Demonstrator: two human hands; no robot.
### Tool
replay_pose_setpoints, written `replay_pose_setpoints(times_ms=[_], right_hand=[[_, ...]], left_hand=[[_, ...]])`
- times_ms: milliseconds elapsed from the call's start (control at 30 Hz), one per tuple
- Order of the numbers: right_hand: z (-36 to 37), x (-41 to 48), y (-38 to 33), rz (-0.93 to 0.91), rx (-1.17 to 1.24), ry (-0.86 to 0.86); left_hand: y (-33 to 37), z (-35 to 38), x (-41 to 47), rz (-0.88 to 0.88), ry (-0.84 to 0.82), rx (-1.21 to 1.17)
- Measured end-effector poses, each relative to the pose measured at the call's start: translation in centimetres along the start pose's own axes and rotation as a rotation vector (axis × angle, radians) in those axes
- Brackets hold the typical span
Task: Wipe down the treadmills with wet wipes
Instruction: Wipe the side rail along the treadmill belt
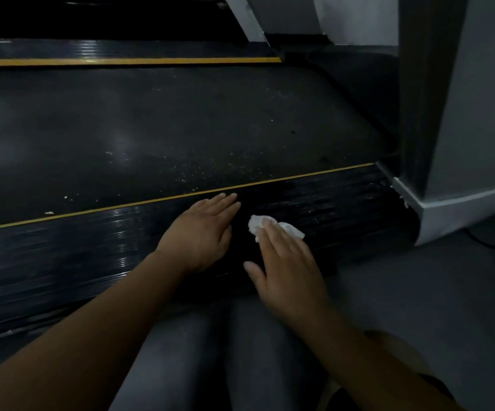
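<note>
- Treadmill belt (181, 120): one in view, dark, with pale specks scattered toward its near edge. Judgement: the belt is not yet wiped.
- Ribbed side rails: two. The near side rail (62, 256) is the one being worked on; the far side rail (92, 50) lies beyond the belt. Each has one yellow stripe along its inner edge; the near yellow stripe (151, 201) runs just above the fingertips.
- Grey uprights: two, the near upright (462, 114) at right and a second at top centre.
- Left hand (202, 232): flat on the near rail, fingers straight and together, holding nothing; it acts as a brace.
- Right hand (287, 262): fingers extended, pressing the wipe flat against the rail, not curled round it.
- Wet wipe (258, 223): one, white, crumpled, on the near rail under the right fingertips and just beside the left hand.
- Technique note (judgement): stroke along the ribs, not across, so the grooves are cleaned. Keep even palm pressure, refold to a fresh face, and work toward the upright's base where grit collects.
</note>
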State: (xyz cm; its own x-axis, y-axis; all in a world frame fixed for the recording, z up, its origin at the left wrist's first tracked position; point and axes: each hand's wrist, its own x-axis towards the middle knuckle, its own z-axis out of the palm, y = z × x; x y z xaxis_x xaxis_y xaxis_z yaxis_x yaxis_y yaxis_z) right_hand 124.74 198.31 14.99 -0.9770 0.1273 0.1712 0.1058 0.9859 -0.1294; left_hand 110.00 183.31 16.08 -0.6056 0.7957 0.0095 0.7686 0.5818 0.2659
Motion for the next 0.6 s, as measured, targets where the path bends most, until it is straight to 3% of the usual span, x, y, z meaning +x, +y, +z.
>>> replay_pose_setpoints(times_ms=[200,400,533,600], right_hand=[[-0.8,2.8,1.6,0.174,-0.027,-0.009],[-0.5,2.0,0.5,0.045,0.040,-0.059],[-1.0,5.2,4.3,0.297,-0.016,-0.026],[-0.7,6.2,2.3,0.300,0.003,-0.037]], left_hand=[[0.1,-0.1,0.0,0.004,0.003,-0.002],[0.2,-0.2,0.1,0.003,-0.006,-0.032],[0.5,-0.2,0.1,-0.018,-0.013,-0.025],[0.4,0.0,0.2,-0.009,-0.012,-0.019]])
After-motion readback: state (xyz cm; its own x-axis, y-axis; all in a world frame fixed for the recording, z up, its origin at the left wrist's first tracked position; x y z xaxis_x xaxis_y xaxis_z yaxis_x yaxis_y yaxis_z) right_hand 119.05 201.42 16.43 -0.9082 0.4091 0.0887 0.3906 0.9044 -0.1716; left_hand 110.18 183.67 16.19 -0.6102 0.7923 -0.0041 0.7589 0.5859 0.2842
